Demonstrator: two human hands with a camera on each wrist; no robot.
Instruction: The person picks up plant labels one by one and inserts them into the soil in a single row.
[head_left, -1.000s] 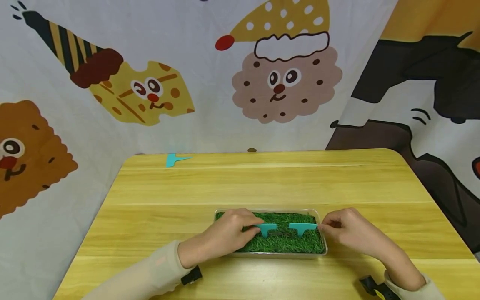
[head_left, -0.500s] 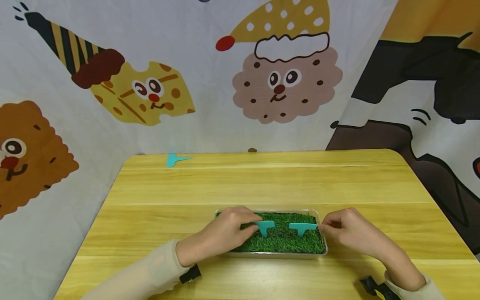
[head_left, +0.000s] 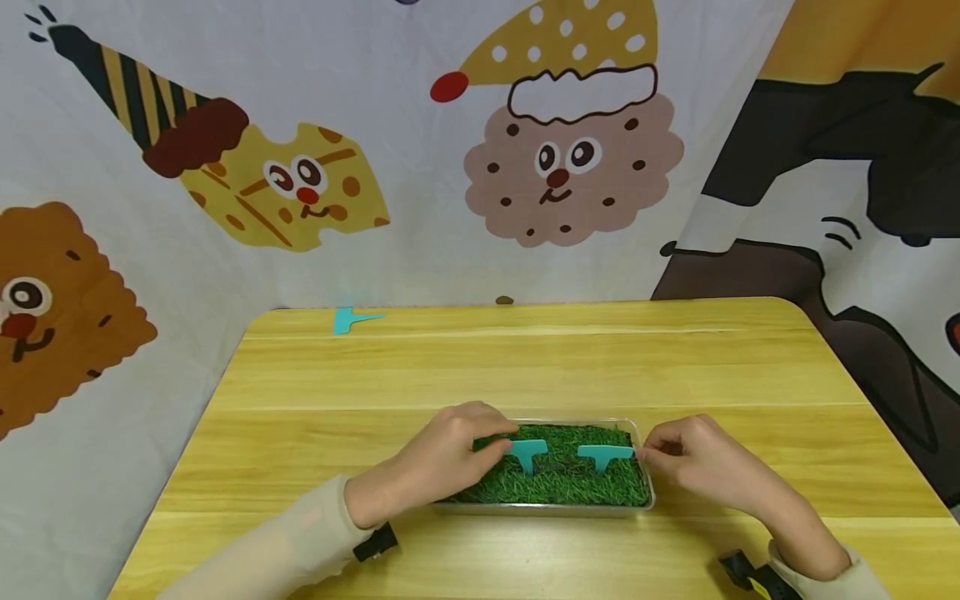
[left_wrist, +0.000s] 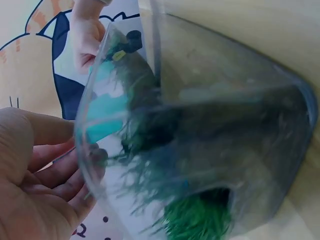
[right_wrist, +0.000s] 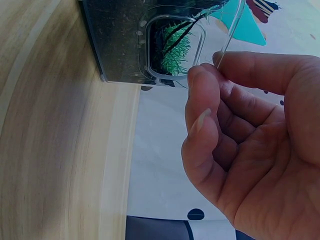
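A clear plastic box (head_left: 551, 510) filled with green artificial grass (head_left: 570, 487) stands on the table. Two teal T-shaped plant labels stand in the grass, a left label (head_left: 529, 450) and a right label (head_left: 605, 456). My left hand (head_left: 442, 454) reaches over the box's left end, thumb and finger at the outer end of the left label; in the left wrist view they seem to pinch it, partly hidden by the box wall. My right hand (head_left: 697, 462) pinches the box's rim at the right end, clearly visible in the right wrist view, close to the right label.
A third teal plant label (head_left: 352, 319) lies flat near the back left edge of the wooden table (head_left: 525, 367). Behind the table hangs a white cloth (head_left: 420, 208) printed with cartoon characters.
My left hand has shifted a little left and towards the back. The left label's top has moved slightly left with it. My right hand and the box have stayed put.
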